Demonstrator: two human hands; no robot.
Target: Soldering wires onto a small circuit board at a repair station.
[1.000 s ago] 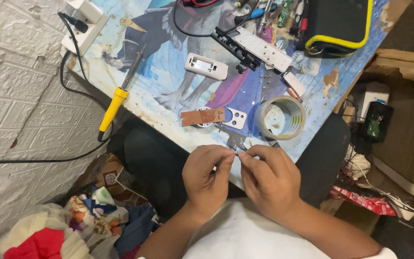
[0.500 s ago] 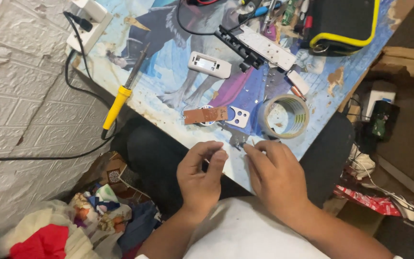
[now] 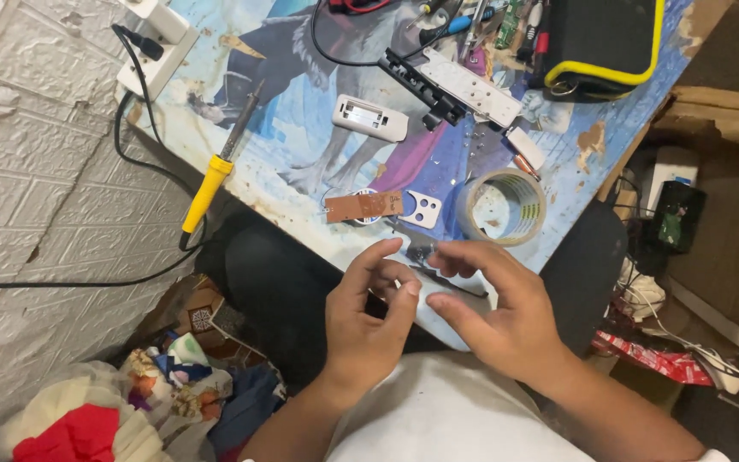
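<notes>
My left hand [image 3: 368,318] and my right hand [image 3: 499,310] hover side by side over the near edge of the picture-covered table [image 3: 301,128]. The fingers of both are apart and loosely curled, and I see nothing held in either. A thin dark wire [image 3: 459,288] and a small dark part [image 3: 422,251] lie on the table edge between the fingertips. Just beyond them sit a brown circuit board strip [image 3: 364,207] and a white bracket with holes [image 3: 422,209].
A roll of tape [image 3: 503,205] lies right of the bracket. A yellow-handled soldering iron [image 3: 212,181] hangs over the left edge, its cord running to a white socket block [image 3: 157,34]. Farther back are a small white casing [image 3: 369,117], an opened power strip [image 3: 459,85] and a black-and-yellow case [image 3: 609,38].
Both hands were pinched close together on something small. They have since drawn apart and their fingers have spread.
</notes>
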